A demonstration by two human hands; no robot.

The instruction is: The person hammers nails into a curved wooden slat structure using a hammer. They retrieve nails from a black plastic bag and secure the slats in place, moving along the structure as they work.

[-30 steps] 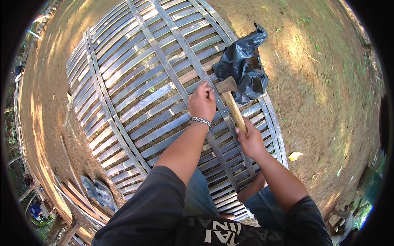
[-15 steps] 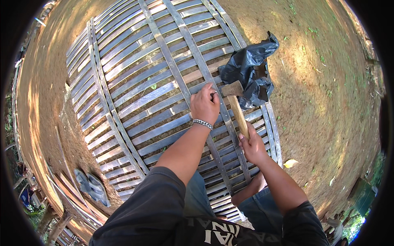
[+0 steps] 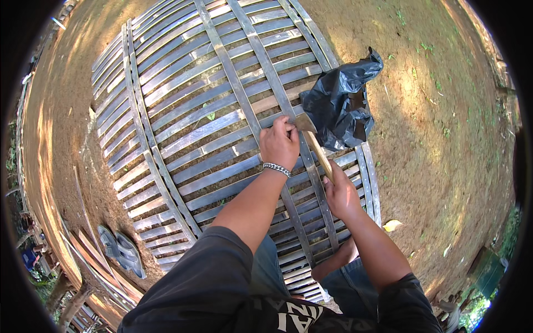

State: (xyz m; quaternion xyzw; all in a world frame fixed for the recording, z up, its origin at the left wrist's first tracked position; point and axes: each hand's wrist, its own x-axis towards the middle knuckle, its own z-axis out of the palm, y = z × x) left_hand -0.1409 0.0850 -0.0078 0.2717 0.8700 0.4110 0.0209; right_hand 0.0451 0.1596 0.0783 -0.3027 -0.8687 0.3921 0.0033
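Note:
My left hand, with a chain bracelet on its wrist, is closed in a pinch over a lengthwise strip of the slatted panel. A small nail showed between its fingertips a moment ago; now the fingers mostly hide it. My right hand is wrapped round the wooden handle of a hatchet. The hatchet's rusty metal head is right beside my left fingertips, over the same strip. Rows of nail heads dot the lengthwise strips.
A crumpled black plastic bag lies on the panel's right edge, close to the hatchet head. Sandals and some long wooden strips lie on the dirt ground at the lower left. My bare foot rests on the panel.
The hatchet head has come down and turned, close against my left fingertips. My left hand keeps its pinch at nearly the same spot. The whole view has shifted slightly.

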